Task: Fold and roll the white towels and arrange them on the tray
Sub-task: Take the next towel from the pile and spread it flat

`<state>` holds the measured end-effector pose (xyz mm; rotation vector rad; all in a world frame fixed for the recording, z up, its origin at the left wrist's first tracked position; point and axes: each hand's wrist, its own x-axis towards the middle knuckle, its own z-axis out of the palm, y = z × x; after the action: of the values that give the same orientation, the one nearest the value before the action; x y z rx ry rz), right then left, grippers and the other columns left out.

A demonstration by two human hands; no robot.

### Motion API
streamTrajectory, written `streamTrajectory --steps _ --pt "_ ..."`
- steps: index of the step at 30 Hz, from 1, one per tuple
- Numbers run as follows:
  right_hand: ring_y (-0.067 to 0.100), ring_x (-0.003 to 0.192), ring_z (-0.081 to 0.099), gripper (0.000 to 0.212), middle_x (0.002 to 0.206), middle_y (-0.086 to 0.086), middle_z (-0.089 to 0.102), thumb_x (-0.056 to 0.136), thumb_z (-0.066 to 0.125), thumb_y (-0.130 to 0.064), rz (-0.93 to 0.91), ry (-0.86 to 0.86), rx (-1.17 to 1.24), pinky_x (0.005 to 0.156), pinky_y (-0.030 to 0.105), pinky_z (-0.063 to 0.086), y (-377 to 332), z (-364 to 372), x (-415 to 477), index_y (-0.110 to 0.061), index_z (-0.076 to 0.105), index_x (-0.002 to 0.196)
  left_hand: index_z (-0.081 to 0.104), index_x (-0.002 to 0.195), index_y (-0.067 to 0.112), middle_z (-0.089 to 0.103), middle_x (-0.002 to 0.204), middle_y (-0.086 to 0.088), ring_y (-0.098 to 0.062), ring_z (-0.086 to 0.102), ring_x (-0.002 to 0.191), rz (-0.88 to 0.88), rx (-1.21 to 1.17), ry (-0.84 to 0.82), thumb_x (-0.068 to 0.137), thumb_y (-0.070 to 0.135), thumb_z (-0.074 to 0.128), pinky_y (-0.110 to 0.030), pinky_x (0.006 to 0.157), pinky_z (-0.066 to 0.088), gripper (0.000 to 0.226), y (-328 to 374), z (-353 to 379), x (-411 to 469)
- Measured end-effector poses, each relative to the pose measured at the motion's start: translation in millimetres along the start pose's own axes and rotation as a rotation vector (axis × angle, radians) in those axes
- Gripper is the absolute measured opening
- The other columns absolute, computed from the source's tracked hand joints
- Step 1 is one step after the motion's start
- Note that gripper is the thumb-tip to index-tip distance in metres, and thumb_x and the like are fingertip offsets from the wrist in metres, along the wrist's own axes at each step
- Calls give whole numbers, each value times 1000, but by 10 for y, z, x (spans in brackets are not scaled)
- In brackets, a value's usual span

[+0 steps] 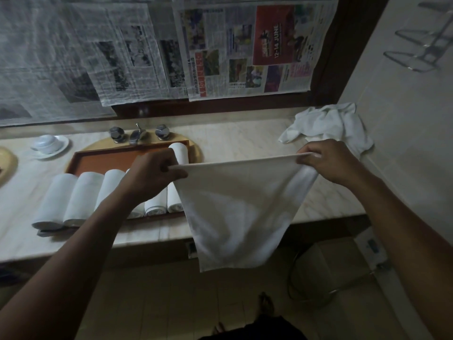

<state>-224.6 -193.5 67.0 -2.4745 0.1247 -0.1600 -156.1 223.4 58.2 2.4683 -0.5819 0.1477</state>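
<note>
Running from left to right under sheets of newspaper [245, 45] that are hanging over the wall behind, the pale stone counter [245, 133] is ending at the right against a light wall, with its front edge dropping to the tiled floor; bare stone is lying open between the tray and the right wall.

The white towel [235, 204] is hanging in the air in front of that open stretch, its top edge being pulled taut and level between the two hands, its lower corner dangling below the counter's front edge.

The brown tray [110, 160] is sitting left of the towel, its middle showing bare; a row of rolled towels [83, 197] is lying side by side along its near edge, and whether the leftmost rolls are resting on the tray I cannot tell; one more roll [180, 150] is lying at its far right corner.

A heap of loose towels [328, 123] is lying in the counter's far right corner.

The left hand [152, 173] is pinching the towel's left top corner with curled fingers; the right hand [328, 160] is pinching the right corner likewise.

A cup on a saucer [47, 141] is sitting far left; chrome taps [137, 134] are standing just behind the tray.
</note>
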Motion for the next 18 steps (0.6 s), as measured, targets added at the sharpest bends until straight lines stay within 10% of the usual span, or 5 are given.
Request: streamTrajectory --steps 7,11,18 --pt "28 70 69 9 84 19 70 99 67 -17 -65 -68 348 53 30 56 -458 29 -262 -16 67 108 57 114 22 65 86 9 -16 66 74 -135 -34 97 85 18 81 -41 69 58 37 158 308 -206" --pt "27 79 75 9 87 17 74 102 57 -7 -77 -185 591 64 37 62 -1041 227 -394 -10 62 109 46 129 32 66 105 11 -3 67 91 24 -334 -217 78 47 85 -29 75 61 66 919 722 -470" --pt "11 117 66 38 126 -3 70 98 69 -20 -189 -131 500 101 42 55 -1119 134 -400 -22 55 133 65 116 17 70 110 -4 -14 71 100 -201 -814 24 109 16 44 -33 83 60 22 1255 631 -290"
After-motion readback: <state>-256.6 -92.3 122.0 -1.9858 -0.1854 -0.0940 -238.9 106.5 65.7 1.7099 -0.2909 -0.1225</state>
